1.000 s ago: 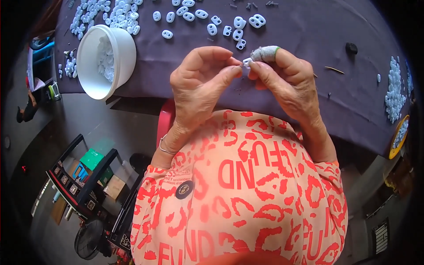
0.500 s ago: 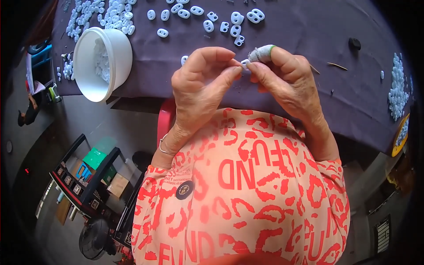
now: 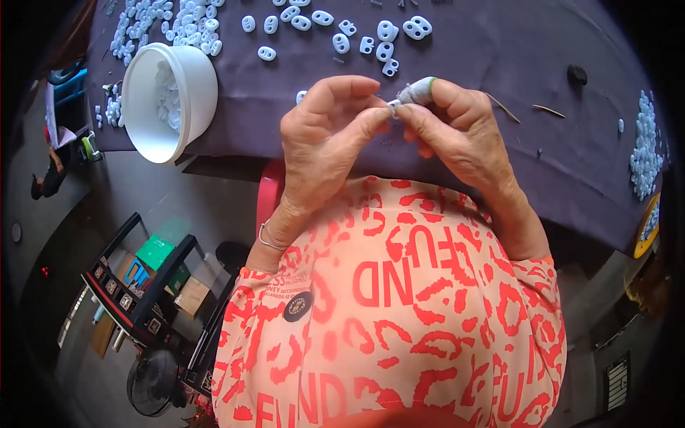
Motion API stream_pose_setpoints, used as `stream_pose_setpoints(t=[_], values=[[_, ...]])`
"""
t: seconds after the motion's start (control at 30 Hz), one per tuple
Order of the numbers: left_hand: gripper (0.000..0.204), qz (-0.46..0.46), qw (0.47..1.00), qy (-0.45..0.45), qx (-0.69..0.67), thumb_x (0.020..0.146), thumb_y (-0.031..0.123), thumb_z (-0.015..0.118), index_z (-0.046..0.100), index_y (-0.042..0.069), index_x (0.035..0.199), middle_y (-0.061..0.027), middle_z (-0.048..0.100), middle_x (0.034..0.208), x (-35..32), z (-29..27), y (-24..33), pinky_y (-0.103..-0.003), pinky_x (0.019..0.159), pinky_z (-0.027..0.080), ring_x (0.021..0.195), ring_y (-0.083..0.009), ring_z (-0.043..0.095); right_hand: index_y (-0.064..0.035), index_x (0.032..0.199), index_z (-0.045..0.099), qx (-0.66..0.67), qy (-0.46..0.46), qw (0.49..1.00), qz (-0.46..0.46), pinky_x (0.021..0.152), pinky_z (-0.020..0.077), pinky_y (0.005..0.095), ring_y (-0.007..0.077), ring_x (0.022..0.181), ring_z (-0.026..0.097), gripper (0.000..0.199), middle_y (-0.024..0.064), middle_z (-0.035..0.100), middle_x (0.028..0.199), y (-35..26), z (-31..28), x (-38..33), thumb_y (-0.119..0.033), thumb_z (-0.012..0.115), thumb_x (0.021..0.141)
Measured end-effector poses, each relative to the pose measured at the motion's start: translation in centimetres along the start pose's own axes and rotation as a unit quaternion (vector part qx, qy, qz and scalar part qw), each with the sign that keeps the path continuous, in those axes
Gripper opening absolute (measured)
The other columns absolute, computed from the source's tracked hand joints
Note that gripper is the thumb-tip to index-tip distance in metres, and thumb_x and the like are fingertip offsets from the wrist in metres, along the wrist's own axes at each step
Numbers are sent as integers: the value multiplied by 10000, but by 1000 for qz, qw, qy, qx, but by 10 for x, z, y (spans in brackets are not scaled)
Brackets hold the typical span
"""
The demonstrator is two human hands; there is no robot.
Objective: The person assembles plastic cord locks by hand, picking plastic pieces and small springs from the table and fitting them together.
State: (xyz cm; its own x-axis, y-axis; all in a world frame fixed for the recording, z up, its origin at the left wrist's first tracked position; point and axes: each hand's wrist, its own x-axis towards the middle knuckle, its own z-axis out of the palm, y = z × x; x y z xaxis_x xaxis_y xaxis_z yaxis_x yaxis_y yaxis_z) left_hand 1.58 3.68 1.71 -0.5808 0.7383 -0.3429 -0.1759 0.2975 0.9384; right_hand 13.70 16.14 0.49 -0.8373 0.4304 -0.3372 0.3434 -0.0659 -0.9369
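Note:
Above the table's near edge, my left hand point(image 3: 322, 143) and my right hand point(image 3: 462, 132) meet fingertip to fingertip. Between them is a small white plastic cord lock point(image 3: 394, 105), pinched by the thumb and forefinger of each hand; most of it is hidden. A greyish wrap with a green edge covers my right forefinger. Just beyond my hands lie several loose two-hole cord locks point(image 3: 341, 44), some joined with a smaller piece. Partly behind my left hand is another white cord lock point(image 3: 301, 95). A tiny spring point(image 3: 338, 60) rests among the loose ones.
A white tub point(image 3: 203, 100) with white pieces lies tipped at the table's left edge, below a heap of cord locks point(image 3: 191, 25). At right are a pile of small white parts point(image 3: 644, 150), a yellow-rimmed container point(image 3: 646, 227), a black lump point(image 3: 576, 74) and thin brown sticks point(image 3: 548, 110).
My right hand has shifted slightly left and its wrapped forefinger has tilted over the cord lock. My left hand keeps its pinch. The whole view has shifted a little.

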Motion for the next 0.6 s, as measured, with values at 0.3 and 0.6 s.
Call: stream_pose_setpoints(t=[0.3, 0.6], values=[[295, -27, 998, -3, -63, 837, 76, 638, 548, -20, 1101, -87, 656, 936, 1, 2, 5, -206, 608, 491, 762, -129, 638, 4, 905, 625, 155, 21, 986, 58, 448, 396, 157, 32, 524, 505, 157, 16, 597, 667, -3, -2, 2, -148, 616, 867], [138, 16, 997, -22, 73, 860, 85, 616, 634, 1, 968, -26, 637, 795, 4, 1, 3, -166, 529, 410, 630, -44, 558, 1, 900, 627, 158, 23, 986, 46, 442, 391, 159, 35, 500, 492, 148, 14, 596, 661, -1, -3, 2, -142, 618, 863]])
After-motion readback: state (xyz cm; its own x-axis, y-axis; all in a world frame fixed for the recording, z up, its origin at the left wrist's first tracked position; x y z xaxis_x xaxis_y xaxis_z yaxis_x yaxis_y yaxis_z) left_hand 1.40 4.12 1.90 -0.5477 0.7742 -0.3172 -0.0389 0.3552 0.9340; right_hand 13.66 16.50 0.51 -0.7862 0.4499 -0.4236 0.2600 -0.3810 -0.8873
